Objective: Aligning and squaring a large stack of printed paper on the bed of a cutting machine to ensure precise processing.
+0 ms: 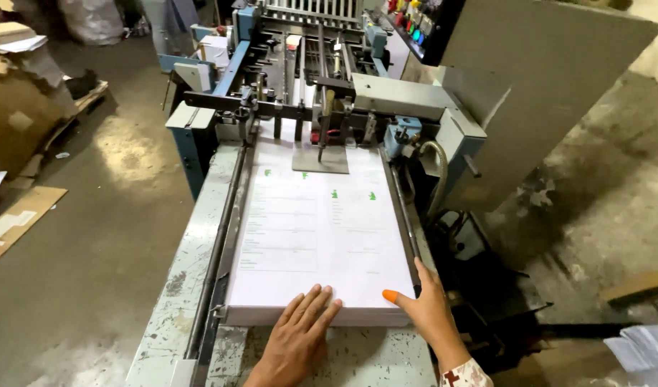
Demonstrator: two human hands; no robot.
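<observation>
Both hands are lying flat and open-fingered on the paper stack point(318, 236), left hand point(297, 337) pressing its near edge, right hand point(426, 312) bracing its near right corner, the stack's long axis running away toward the feeder point(322, 107).

Two hands point(358, 322) — one paper stack point(318, 229)

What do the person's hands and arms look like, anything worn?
Both hands are bare, no gloves. The right hand has an orange rubber cot on one finger tip and a patterned cuff, light with dark red marks, at the wrist. The left hand shows no sleeve, ring or watch; its forearm is cut off by the frame edge.
</observation>
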